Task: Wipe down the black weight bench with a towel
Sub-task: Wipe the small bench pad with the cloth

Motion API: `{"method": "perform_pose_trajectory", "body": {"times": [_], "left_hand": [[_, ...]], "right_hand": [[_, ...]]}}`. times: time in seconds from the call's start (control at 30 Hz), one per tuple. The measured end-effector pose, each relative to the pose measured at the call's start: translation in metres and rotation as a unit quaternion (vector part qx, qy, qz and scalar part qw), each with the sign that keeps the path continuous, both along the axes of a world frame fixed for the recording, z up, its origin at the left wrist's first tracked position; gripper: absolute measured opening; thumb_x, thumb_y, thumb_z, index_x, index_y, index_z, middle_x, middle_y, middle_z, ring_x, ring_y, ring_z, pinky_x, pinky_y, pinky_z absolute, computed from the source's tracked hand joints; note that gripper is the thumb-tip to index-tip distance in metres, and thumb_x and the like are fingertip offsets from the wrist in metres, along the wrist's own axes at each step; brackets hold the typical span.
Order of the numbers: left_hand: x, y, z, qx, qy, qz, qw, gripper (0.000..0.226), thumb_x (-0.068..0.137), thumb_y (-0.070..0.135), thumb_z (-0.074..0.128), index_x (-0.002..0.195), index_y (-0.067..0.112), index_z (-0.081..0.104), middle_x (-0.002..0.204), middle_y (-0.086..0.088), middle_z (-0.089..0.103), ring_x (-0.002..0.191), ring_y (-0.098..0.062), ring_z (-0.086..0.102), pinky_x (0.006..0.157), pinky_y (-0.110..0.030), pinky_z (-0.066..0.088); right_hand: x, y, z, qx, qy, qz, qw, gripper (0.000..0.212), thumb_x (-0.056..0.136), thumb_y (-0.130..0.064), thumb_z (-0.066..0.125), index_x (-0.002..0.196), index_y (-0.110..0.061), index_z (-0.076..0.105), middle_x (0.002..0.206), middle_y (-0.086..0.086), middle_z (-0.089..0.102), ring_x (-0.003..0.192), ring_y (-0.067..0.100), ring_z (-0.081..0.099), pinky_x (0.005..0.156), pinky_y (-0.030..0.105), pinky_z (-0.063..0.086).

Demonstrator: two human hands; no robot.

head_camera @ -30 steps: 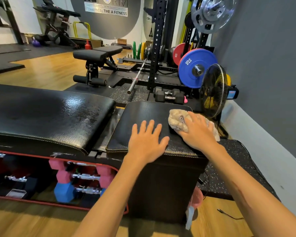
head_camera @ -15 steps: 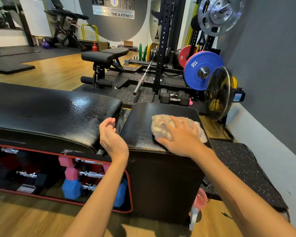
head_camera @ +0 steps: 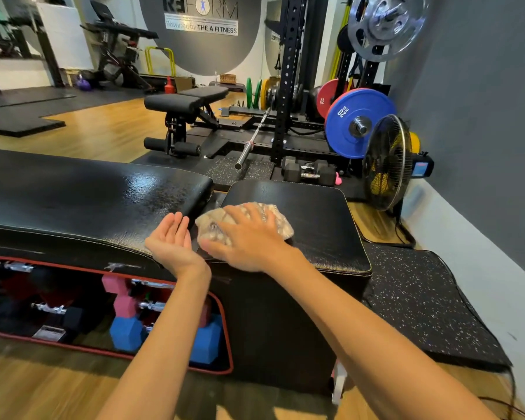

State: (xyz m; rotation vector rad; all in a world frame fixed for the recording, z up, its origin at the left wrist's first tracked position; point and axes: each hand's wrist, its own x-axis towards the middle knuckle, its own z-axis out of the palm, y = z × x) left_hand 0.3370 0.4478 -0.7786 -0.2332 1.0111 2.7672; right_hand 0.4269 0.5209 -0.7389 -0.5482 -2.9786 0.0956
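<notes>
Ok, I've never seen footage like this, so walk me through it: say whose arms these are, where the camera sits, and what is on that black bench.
There is no machine here. A person wears a wide-angle camera on the head, so you look down along their own bare arms. The right hand presses a crumpled beige towel flat onto the smaller black seat pad of the weight bench. The left hand holds nothing; it is open, palm turned inward, at the end of the longer pad. Under the bench, pink and blue dumbbells sit in a compartment. Behind are a floor fan and a blue weight plate.
</notes>
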Motion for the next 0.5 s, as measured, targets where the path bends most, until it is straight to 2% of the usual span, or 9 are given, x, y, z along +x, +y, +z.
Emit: {"method": "perform_pose_trajectory", "body": {"times": [0.1,0.17,0.27,0.33,0.43,0.5], "left_hand": [[-0.004,-0.003,-0.002,-0.010,0.020,-0.040,0.999,0.055,0.099,0.031,0.021,0.123,0.000,0.060,0.119,-0.013,0.067,0.110,-0.022,0.065,0.104,-0.032,0.044],[-0.005,-0.002,-0.004,-0.028,0.039,-0.057,0.997,0.056,0.100,0.032,0.019,0.121,0.000,0.061,0.120,-0.013,0.066,0.113,-0.023,0.063,0.105,-0.032,0.043],[-0.004,-0.001,-0.004,-0.057,0.065,-0.070,0.994,0.055,0.101,0.031,0.019,0.122,0.001,0.060,0.123,-0.010,0.064,0.116,-0.020,0.060,0.098,-0.026,0.044],[0.001,0.001,-0.004,-0.082,0.093,-0.062,0.990,0.051,0.101,0.027,0.023,0.124,0.001,0.060,0.124,-0.010,0.064,0.116,-0.019,0.060,0.101,-0.027,0.044],[0.001,0.003,-0.011,-0.165,0.146,-0.067,0.973,0.037,0.098,0.020,0.034,0.113,0.009,0.065,0.118,-0.008,0.066,0.114,-0.019,0.061,0.100,-0.029,0.047],[-0.006,0.001,-0.017,-0.269,0.204,-0.077,0.938,0.028,0.092,0.019,0.043,0.103,0.018,0.068,0.110,-0.003,0.068,0.110,-0.018,0.062,0.100,-0.038,0.047]], "right_hand": [[0.029,-0.016,-0.010,0.034,0.021,0.046,0.998,0.071,0.093,-0.074,0.028,0.151,-0.034,0.034,0.164,-0.001,0.016,0.150,0.034,0.005,0.115,0.065,0.001],[0.038,-0.018,-0.014,0.050,0.025,0.051,0.997,0.076,0.089,-0.077,0.022,0.150,-0.034,0.036,0.163,-0.001,0.018,0.150,0.033,0.007,0.115,0.065,0.004],[0.013,-0.003,-0.004,0.013,0.001,0.017,1.000,0.072,0.094,-0.071,0.027,0.151,-0.029,0.035,0.161,-0.002,0.021,0.147,0.032,0.013,0.115,0.061,0.010],[-0.006,0.006,0.001,-0.011,-0.002,-0.012,1.000,0.069,0.096,-0.069,0.028,0.149,-0.026,0.038,0.159,-0.002,0.024,0.145,0.032,0.015,0.114,0.058,0.015],[-0.016,0.010,-0.001,-0.001,0.002,-0.039,0.999,0.067,0.096,-0.069,0.028,0.148,-0.028,0.038,0.158,-0.001,0.027,0.143,0.033,0.018,0.112,0.059,0.016],[-0.006,0.003,-0.004,0.008,0.007,-0.039,0.999,0.068,0.095,-0.070,0.029,0.149,-0.030,0.035,0.158,0.000,0.027,0.143,0.034,0.019,0.112,0.060,0.014]]}}
